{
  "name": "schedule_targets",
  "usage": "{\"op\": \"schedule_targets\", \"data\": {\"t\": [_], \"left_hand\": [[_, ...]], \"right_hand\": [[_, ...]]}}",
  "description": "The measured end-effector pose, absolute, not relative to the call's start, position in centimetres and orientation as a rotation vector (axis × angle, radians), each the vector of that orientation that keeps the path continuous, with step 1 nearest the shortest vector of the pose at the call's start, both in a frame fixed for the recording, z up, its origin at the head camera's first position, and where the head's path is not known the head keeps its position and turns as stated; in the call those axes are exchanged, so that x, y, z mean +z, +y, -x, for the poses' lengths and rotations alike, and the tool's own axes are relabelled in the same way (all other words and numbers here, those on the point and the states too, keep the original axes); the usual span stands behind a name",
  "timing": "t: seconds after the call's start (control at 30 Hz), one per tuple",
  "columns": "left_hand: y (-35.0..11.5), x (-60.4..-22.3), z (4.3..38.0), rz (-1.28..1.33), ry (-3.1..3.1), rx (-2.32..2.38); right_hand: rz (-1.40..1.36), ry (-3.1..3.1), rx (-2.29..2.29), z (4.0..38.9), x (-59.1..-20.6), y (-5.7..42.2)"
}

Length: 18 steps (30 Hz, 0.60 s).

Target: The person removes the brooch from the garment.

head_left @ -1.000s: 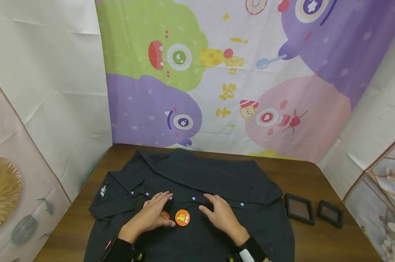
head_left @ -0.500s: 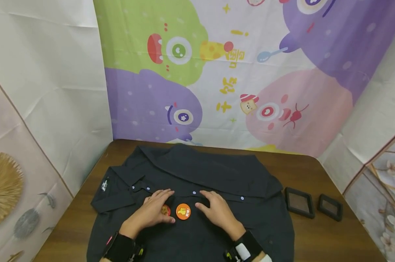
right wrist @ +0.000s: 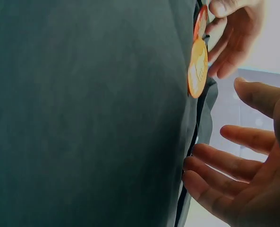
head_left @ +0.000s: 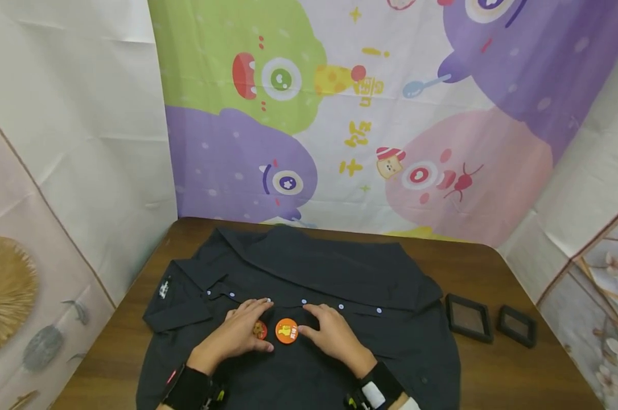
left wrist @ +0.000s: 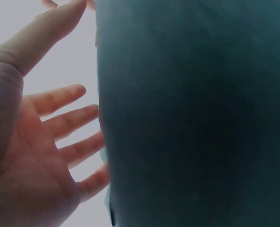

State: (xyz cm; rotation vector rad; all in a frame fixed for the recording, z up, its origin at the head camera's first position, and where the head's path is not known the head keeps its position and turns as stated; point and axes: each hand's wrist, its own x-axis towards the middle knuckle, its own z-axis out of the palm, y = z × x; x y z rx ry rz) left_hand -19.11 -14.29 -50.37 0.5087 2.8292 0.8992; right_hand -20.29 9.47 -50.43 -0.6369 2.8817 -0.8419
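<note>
A dark shirt (head_left: 309,376) with small pale buttons is spread over the table. On it lie two round badges side by side: an orange badge (head_left: 286,331) with a yellow thumbs-up and a red badge (head_left: 260,330), which my left hand partly hides. My left hand (head_left: 237,333) rests around the red badge's left side, fingers extended and holding nothing. My right hand (head_left: 334,336) is to the right of the orange badge, its thumb tip right at the rim and its fingers loosely spread. In the right wrist view, both badges (right wrist: 198,68) lie flat along the cloth.
Two black rectangular frames (head_left: 469,319) lie on the brown wooden table (head_left: 524,387) to the right of the shirt. A cartoon-printed cloth (head_left: 340,205) hangs behind the table, with pale sheets on both sides.
My right hand has shifted left, bringing its thumb to the orange badge's edge. The left hand stays by the red badge. The head view has tilted slightly.
</note>
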Motion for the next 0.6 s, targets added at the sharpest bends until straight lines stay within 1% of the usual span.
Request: {"op": "schedule_targets", "data": {"t": [0.6], "left_hand": [[-13.84,-50.11,19.07,-0.495,2.810,0.845]], "right_hand": [[0.668,2.883,-0.782,20.11,-50.38,8.41]]}}
